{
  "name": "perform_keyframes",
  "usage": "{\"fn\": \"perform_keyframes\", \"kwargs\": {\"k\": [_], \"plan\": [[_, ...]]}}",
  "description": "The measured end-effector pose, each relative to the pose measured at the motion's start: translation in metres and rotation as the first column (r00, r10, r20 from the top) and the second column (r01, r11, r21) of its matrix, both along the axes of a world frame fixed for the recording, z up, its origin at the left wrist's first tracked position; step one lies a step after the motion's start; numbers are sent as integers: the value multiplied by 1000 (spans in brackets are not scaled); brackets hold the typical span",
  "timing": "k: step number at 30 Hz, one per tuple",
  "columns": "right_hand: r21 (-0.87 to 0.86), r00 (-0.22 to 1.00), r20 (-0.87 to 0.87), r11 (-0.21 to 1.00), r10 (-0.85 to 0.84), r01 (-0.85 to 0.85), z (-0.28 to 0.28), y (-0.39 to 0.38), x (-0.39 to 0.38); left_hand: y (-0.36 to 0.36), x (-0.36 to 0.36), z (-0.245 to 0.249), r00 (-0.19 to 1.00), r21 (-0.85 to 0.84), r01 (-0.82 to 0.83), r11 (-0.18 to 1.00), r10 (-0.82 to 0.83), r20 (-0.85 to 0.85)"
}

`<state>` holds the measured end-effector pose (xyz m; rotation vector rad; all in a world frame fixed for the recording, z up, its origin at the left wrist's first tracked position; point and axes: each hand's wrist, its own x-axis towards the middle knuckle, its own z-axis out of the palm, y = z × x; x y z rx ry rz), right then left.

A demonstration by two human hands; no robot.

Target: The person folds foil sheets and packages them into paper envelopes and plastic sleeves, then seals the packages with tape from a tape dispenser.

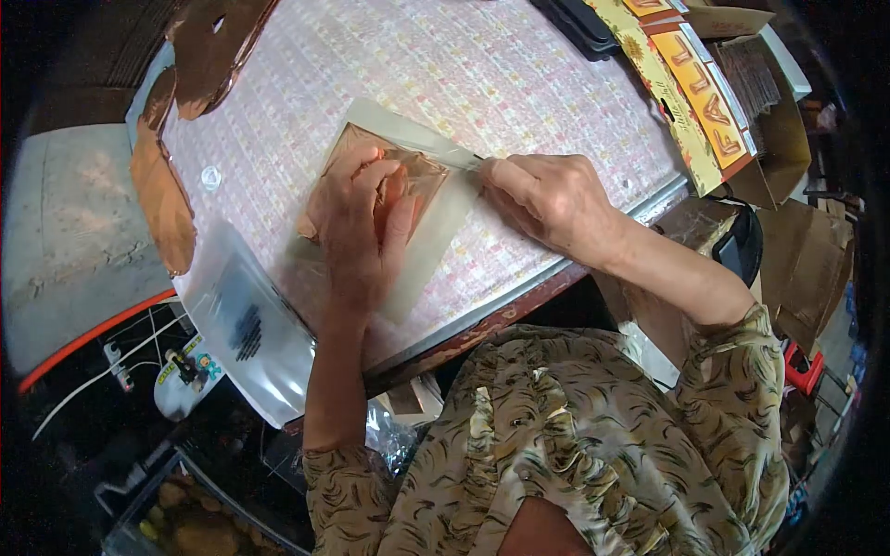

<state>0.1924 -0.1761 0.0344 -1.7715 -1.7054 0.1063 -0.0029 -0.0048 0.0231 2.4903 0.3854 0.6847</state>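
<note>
On the patterned tablecloth lies a translucent plastic bag (436,218) with a folded copper-coloured foil piece (422,176) in or on it; which of the two cannot be made out. My left hand (357,199) rests on the foil, fingers bent and slightly apart, pressing it down. At the bag's upper right corner, my right hand (547,195) is closed in a pinch. A small dark tip shows between its fingertips, beside the bag's edge; the rest of that item is hidden by the fingers.
Copper foil sheets (167,195) hang over the table's left edge. A stack of clear bags (246,324) lies at the front left corner. Packages printed "FALL" (709,102) and a black case (579,28) are at the back right. Cardboard boxes (774,111) stand beyond.
</note>
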Motion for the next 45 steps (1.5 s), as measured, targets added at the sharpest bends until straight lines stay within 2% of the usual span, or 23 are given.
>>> {"fn": "perform_keyframes", "kwargs": {"k": [6,8,11,17,20,27,29,30,32,34,36,45], "plan": [[-25,1000,10,1000,17,-17,4,3,2,1,-1,2,998,33,-18,999,20,-57],[-55,1000,10,998,21,-21,3,3,2,0,0,3,994,125,-25,992,37,-99],[-5,1000,25,1000,6,-6,2,4,2,-1,1,4,991,161,-41,986,60,-117],[-72,1000,-6,997,-14,14,3,6,3,-3,2,4,980,220,-40,975,81,-181],[-21,998,50,1000,24,-23,6,9,7,-2,2,3,977,223,-29,974,75,-200],[-84,1000,17,996,-19,20,17,-6,8,-6,3,5,969,201,-58,978,103,-223],[-201,990,92,972,-106,123,33,-21,11,-7,3,4,978,197,-64,978,101,-184],[-201,991,92,973,-95,112,43,-26,11,-7,3,3,976,197,-75,978,112,-184],[-209,940,320,958,-123,196,61,-36,9,-7,3,4,973,193,-66,979,106,-206],[-163,965,260,986,24,19,57,-23,-10,-7,3,3,973,193,-74,978,113,-203],[-117,953,282,990,110,-80,29,-9,-17,-9,4,5,974,197,-76,978,115,-195],[-176,927,338,979,161,-106,2,8,-14,-11,4,11,966,196,-85,977,129,-224]]}}
